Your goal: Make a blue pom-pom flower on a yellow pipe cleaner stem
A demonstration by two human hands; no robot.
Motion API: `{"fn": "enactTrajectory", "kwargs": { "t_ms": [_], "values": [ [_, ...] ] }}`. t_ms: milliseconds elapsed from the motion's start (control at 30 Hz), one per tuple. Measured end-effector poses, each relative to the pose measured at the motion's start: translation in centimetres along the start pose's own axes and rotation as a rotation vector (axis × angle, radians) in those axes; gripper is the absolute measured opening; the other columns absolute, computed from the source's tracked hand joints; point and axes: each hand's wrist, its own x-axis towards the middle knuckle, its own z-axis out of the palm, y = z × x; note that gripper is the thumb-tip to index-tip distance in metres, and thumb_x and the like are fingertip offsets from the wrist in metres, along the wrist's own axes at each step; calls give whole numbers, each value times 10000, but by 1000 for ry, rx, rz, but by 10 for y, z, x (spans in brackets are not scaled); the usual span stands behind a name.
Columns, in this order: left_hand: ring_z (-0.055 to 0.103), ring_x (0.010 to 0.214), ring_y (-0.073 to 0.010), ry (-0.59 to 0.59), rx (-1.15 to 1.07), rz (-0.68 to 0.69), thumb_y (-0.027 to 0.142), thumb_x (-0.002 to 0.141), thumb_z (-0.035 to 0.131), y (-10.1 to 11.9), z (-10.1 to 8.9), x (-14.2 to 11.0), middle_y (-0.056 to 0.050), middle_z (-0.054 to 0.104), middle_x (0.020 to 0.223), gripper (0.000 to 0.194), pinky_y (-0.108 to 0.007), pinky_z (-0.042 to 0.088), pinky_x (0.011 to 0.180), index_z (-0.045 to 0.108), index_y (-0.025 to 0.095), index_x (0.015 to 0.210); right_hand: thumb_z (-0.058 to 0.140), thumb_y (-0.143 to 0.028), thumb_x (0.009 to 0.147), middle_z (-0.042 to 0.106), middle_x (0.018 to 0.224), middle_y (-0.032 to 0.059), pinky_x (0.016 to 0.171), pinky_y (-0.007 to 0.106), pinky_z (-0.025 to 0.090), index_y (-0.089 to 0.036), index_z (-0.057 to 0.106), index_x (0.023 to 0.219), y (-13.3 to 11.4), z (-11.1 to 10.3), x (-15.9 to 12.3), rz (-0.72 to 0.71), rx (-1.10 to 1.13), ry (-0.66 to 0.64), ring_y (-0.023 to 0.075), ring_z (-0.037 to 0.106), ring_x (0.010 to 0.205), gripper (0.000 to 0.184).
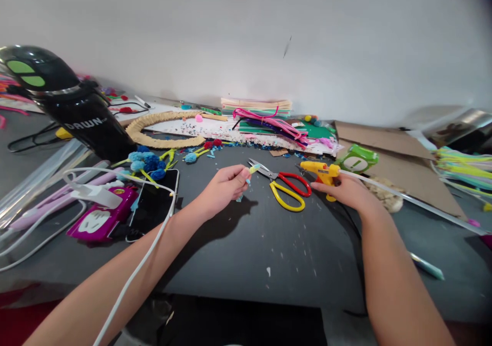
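Observation:
My left hand [226, 186] is closed in a pinch on a short yellow and light-blue fuzzy pipe cleaner piece [254, 168], over the middle of the grey table. Part of the piece is hidden behind the fingers. My right hand [351, 192] is wrapped round a yellow hot glue gun [320, 168], its nozzle pointing left. A long clear glue stick [407, 198] sticks out of the gun's back. Between the hands lie scissors [273, 176] with one red and one yellow handle, blades partly apart.
On the left stand a black bottle [90, 115], a magenta power bank [103, 214], a phone [154, 212] and blue pom-pom flowers [148, 164]. A white cable [128, 279] crosses my left forearm. Pipe cleaner bundles [261, 105] lie along the wall; cardboard [411, 171] and a green tape measure [358, 158] are right.

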Motion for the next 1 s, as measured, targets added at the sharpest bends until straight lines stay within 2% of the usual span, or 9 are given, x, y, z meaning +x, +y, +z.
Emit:
{"fn": "enactTrajectory", "kwargs": {
  "t_ms": [67, 167, 267, 400, 567, 700, 800, 1000],
  "values": [
    [257, 473, -30, 6, -5, 8, 433, 916, 551, 0, -1, 0, 72, 323, 568, 341, -170, 178, 457, 438, 157, 749, 681, -649, 670, 684, 734, 76, 559, 331, 451, -165, 720, 886, -10, 5, 0, 30, 40, 31, 244, 631, 659, 531],
    [250, 477, -31, 25, -31, 4, 435, 915, 551, 0, -1, 1, 74, 302, 570, 349, -167, 179, 449, 428, 159, 740, 684, -550, 731, 720, 849, 84, 599, 325, 500, -175, 720, 1005, -24, 10, -4, -16, 302, 62, 249, 666, 739, 466],
    [227, 468, -31, 44, -66, -20, 433, 921, 539, 1, -1, 2, 77, 283, 569, 341, -167, 171, 433, 430, 161, 745, 694, -471, 760, 732, 939, 83, 700, 331, 547, -182, 722, 931, -42, 16, -14, -150, 650, 0, 243, 684, 815, 337],
    [204, 457, -30, 55, -110, -51, 435, 916, 542, 2, 0, 2, 81, 264, 568, 342, -161, 159, 419, 421, 167, 743, 710, -403, 771, 725, 841, 51, 719, 322, 566, -195, 706, 851, -70, 26, -34, -263, 929, -47, 212, 687, 786, 222],
    [196, 456, -31, 65, -127, -70, 456, 904, 557, 1, 0, 3, 82, 248, 574, 362, -161, 153, 417, 410, 172, 735, 717, -365, 778, 722, 813, 36, 736, 307, 563, -197, 713, 849, -89, 36, -50, -293, 922, -47, 194, 685, 771, 181],
    [203, 454, -31, 67, -113, -72, 472, 905, 547, 1, 0, 3, 80, 252, 573, 380, -161, 154, 418, 399, 175, 722, 696, -358, 791, 727, 827, 28, 712, 279, 553, -203, 716, 864, -93, 40, -52, -300, 827, -72, 186, 681, 767, 173],
    [209, 457, -30, 64, -94, -63, 474, 912, 535, 1, 1, 2, 79, 253, 575, 382, -160, 155, 422, 395, 174, 721, 668, -357, 801, 716, 766, 27, 644, 262, 542, -194, 711, 822, -96, 41, -54, -295, 747, -82, 179, 670, 702, 171],
    [214, 463, -32, 61, -74, -48, 470, 922, 521, 2, 1, 2, 78, 259, 578, 369, -161, 161, 425, 389, 178, 737, 639, -354, 799, 707, 729, 32, 597, 249, 521, -195, 694, 766, -102, 40, -59, -280, 639, -36, 191, 671, 705, 171]
  ]
}}
